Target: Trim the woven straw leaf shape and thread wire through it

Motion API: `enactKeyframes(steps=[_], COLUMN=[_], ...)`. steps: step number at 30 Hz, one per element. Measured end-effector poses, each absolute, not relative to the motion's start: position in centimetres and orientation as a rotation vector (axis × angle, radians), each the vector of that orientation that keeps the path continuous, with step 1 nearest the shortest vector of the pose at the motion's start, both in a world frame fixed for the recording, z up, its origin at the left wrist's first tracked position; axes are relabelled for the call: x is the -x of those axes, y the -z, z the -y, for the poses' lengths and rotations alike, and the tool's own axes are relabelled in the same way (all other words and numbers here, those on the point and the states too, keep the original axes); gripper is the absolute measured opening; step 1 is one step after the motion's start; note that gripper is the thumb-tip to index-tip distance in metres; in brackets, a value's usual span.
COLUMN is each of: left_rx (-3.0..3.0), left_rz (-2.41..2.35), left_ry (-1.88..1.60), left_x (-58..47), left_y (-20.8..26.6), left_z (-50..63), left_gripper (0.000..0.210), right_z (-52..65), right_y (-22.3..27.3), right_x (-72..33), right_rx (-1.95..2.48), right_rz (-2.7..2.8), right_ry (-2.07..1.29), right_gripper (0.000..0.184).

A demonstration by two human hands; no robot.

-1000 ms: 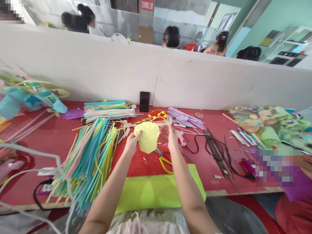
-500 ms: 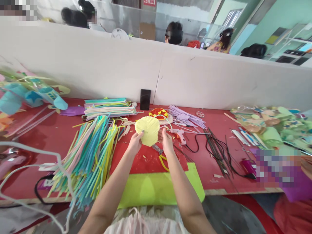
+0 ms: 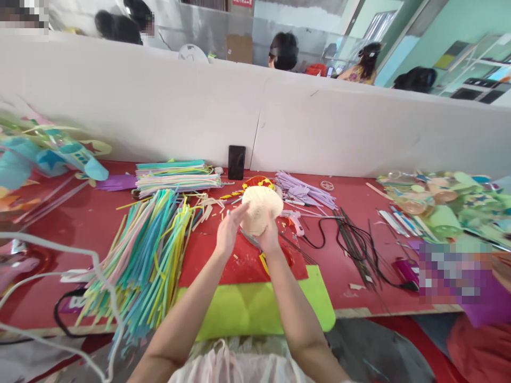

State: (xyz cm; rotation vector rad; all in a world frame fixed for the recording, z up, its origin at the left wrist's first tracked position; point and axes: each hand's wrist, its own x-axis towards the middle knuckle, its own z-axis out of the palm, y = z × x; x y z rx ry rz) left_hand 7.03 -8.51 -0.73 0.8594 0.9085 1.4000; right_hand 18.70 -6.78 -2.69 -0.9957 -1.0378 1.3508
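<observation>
A pale, rounded, ridged piece [image 3: 259, 205], flat like a pad, is held up over the middle of the table. My right hand [image 3: 271, 238] grips its lower right edge, thumb across its face. At its left side, my left hand [image 3: 230, 229] has its fingers stretched out, close to or touching the edge. Scissors [image 3: 264, 263] with yellow handles lie below on a red mat [image 3: 215, 266], partly covered by my right hand and wrist. Behind the piece sits a red and yellow item [image 3: 257, 181], mostly hidden.
Bundles of coloured pipe cleaners [image 3: 147, 255] lie left, purple ones [image 3: 305, 189] at the back. A pink glue gun [image 3: 295, 221] and dark wire stems [image 3: 357, 250] are on the right. A phone [image 3: 237, 162] leans on the white partition [image 3: 179, 106]. A white cable [image 3: 99, 282] loops at left.
The piece has passed from my left hand to my right and shifted rightward. Its visible face was yellow and now looks cream. My left fingers have come off their grip and straightened.
</observation>
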Motion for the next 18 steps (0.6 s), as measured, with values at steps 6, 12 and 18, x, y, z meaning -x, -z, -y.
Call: enactKeyframes(steps=[6,12,18], left_rx=[-0.882,-0.782,-0.743], left_rz=[-0.92,-1.088,-1.091], left_ry=[-1.447,-1.428,-1.455], left_x=[-5.3,-5.3,-4.8], left_y=[3.4,5.6,5.8], left_z=[6.4,6.0,6.0], left_gripper=[0.047,0.044,0.046], right_z=[5.2,4.8,5.0], right_y=[3.5,4.1,4.6], right_x=[-20.4,-20.9,-21.4], right_rx=[0.905,0.896,0.995], right_rz=[0.831,0.87,0.897], right_ry=[-1.513,-1.496,-1.452], right_gripper=[0.07,0.071,0.064])
